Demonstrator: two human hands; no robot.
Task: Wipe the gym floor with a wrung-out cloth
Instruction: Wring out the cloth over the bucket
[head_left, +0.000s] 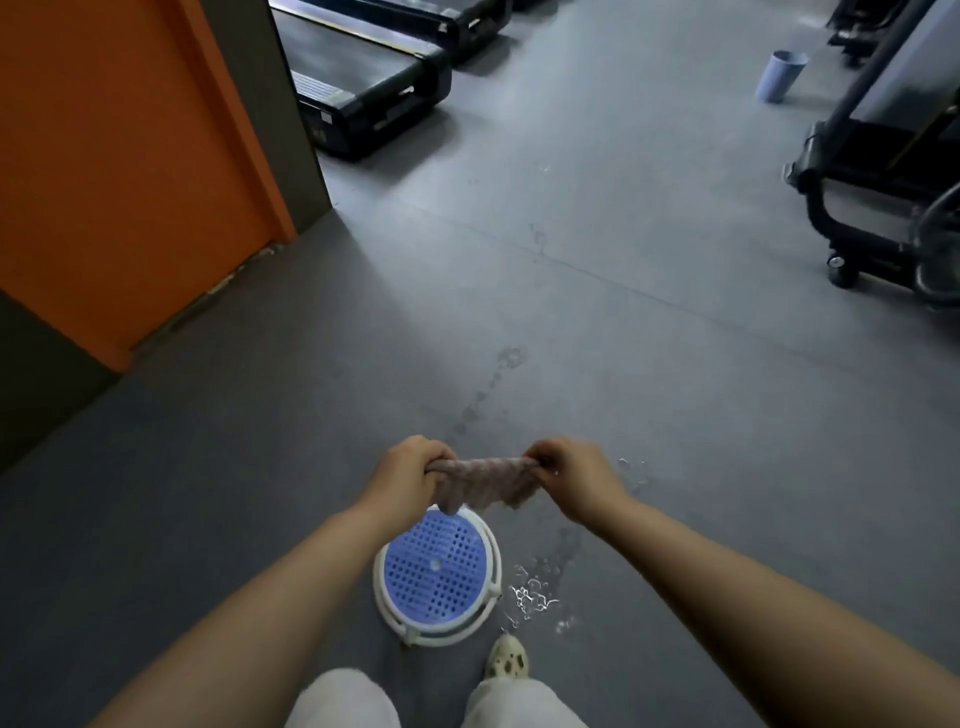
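Note:
A pinkish patterned cloth (488, 480) is stretched and bunched between both hands, held above a white bucket with a blue perforated strainer lid (437, 574) standing on the grey gym floor (597, 322). My left hand (410, 470) grips the cloth's left end. My right hand (569, 475) grips its right end. Water drops and small puddles (532, 597) lie on the floor just right of the bucket, and a faint wet trail (511, 358) runs away from me.
An orange wall panel (130, 171) stands at the left. Black treadmills (363, 98) sit at the back left. A wheeled black machine (878, 197) is at the right, and a light blue bin (781, 75) at the far right. My shoe (506, 665) is beside the bucket.

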